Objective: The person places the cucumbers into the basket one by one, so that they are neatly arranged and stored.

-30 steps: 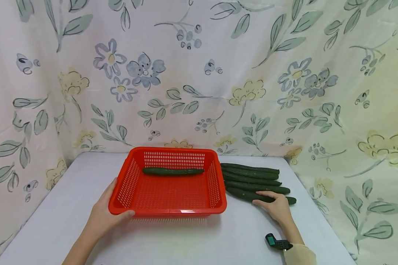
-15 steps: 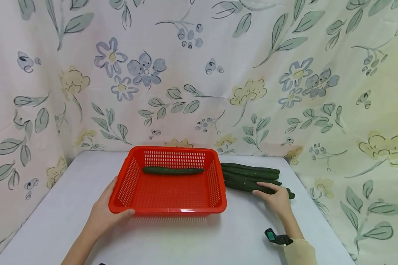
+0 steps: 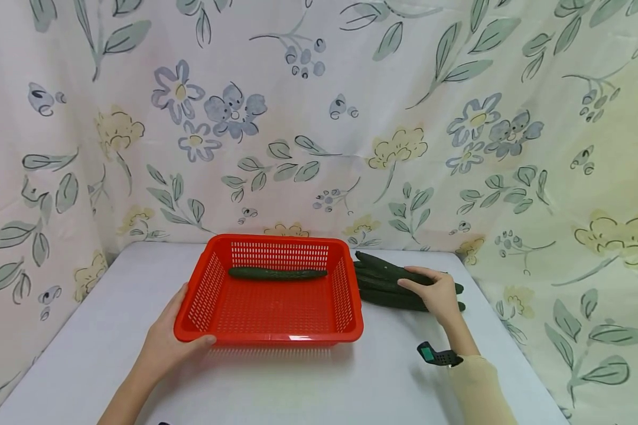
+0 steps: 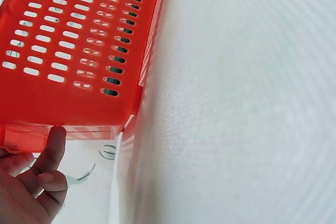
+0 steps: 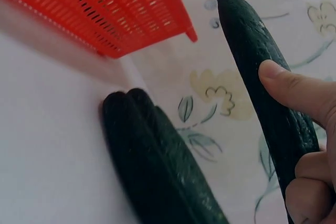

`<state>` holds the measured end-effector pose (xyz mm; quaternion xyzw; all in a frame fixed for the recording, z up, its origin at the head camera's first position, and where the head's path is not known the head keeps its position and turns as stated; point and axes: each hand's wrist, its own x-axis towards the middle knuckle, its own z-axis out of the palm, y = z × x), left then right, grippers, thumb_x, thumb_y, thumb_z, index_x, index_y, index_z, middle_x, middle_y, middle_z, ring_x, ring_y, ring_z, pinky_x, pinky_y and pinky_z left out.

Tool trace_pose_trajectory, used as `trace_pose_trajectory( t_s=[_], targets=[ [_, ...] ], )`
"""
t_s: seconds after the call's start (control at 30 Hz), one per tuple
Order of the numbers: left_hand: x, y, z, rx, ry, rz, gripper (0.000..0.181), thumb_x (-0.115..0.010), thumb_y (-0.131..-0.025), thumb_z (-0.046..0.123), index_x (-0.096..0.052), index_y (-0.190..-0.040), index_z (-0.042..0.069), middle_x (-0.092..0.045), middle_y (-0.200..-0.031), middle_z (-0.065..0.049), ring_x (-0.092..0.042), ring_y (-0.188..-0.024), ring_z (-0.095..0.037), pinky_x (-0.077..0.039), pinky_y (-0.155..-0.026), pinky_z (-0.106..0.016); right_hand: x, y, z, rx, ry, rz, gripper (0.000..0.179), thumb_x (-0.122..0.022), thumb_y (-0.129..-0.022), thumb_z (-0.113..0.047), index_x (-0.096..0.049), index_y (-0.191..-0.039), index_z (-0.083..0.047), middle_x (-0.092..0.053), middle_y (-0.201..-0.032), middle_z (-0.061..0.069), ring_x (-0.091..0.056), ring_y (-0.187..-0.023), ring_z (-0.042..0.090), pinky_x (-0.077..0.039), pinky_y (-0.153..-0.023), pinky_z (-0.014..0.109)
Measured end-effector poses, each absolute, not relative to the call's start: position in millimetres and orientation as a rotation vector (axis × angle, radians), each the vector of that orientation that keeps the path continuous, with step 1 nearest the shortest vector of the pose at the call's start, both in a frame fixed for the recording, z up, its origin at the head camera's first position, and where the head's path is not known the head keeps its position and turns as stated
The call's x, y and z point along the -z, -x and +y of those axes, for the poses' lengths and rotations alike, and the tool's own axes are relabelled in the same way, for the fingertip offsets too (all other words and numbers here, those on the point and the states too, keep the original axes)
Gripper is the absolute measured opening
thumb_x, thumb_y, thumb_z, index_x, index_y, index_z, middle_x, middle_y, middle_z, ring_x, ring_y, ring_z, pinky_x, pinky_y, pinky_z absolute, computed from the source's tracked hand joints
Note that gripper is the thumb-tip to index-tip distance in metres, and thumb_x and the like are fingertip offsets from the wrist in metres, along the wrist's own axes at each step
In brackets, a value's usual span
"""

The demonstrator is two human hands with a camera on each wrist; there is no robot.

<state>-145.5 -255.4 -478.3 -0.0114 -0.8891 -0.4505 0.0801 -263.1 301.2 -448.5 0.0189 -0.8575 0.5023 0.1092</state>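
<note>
In the head view, a red plastic basket point(image 3: 260, 338) with slotted walls stands on the table. One dark green cucumber point(image 3: 277, 274) lies inside along its far side. My left hand point(image 3: 165, 343) grips the basket's near left corner, thumb over the rim and fingers round the outside. My right hand point(image 3: 440, 295) pinches another cucumber point(image 5: 281, 129) between thumb and fingers. This one is raised and tilted, its far end pointing toward the back left, above several more cucumbers point(image 3: 396, 301) lying side by side right of the basket.
A white-covered table point(image 3: 276, 389) bears everything. Behind it and along both sides hangs a floral cloth point(image 3: 319, 118). The basket's right wall stands close to the left ends of the lying cucumbers. A black strap with a small screen point(image 3: 438, 355) sits at the right wrist.
My right hand took the nearest cucumber, lifted it and carried it back over the others, tilting its left end up. The left hand and basket stayed in place.
</note>
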Motion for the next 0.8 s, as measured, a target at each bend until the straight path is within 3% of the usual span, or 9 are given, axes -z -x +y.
trace_pose_trajectory(
  t_s=[0.2,0.43,0.63,0.8],
  targets=[
    [478.5,145.5,-255.4,1.354,0.037,-2.653,0.126,-0.092,-0.08,0.041,-0.01,-0.172,0.014,-0.032,-0.168,-0.025,-0.045,-0.139,-0.048,-0.06,-0.093,-0.063,433.7,274.5,283.6,-1.514,-0.127,-2.495,0.056,-0.093,-0.082,-0.039,-0.078,-0.127,-0.009,-0.071,-0.137,0.015,-0.059,-0.135,0.031,-0.049,-0.113,0.054],
    [479.3,145.7,-255.0,1.363,0.034,-2.651,0.126,-0.092,-0.08,0.041,-0.01,-0.172,0.015,-0.032,-0.168,-0.025,-0.045,-0.14,-0.047,-0.06,-0.093,-0.063,419.6,281.9,259.3,-1.506,-0.217,-2.497,0.051,-0.094,-0.081,-0.035,-0.08,-0.124,-0.012,-0.075,-0.13,0.009,-0.065,-0.124,0.024,-0.056,-0.101,0.038],
    [478.8,145.8,-255.0,1.356,0.042,-2.644,0.125,-0.092,-0.081,0.04,-0.011,-0.172,0.014,-0.032,-0.167,-0.025,-0.045,-0.139,-0.047,-0.061,-0.092,-0.063,408.3,289.9,238.5,-1.53,-0.292,-2.468,0.048,-0.095,-0.081,-0.034,-0.081,-0.121,-0.012,-0.076,-0.128,0.009,-0.066,-0.126,0.025,-0.054,-0.106,0.047],
    [478.0,145.3,-255.0,1.346,0.048,-2.645,0.125,-0.092,-0.08,0.04,-0.011,-0.172,0.013,-0.032,-0.167,-0.026,-0.045,-0.139,-0.048,-0.06,-0.092,-0.063,396.1,293.2,218.1,-1.529,-0.36,-2.458,0.044,-0.094,-0.082,-0.031,-0.082,-0.119,-0.01,-0.078,-0.122,0.01,-0.069,-0.115,0.027,-0.059,-0.088,0.035]
  ],
)
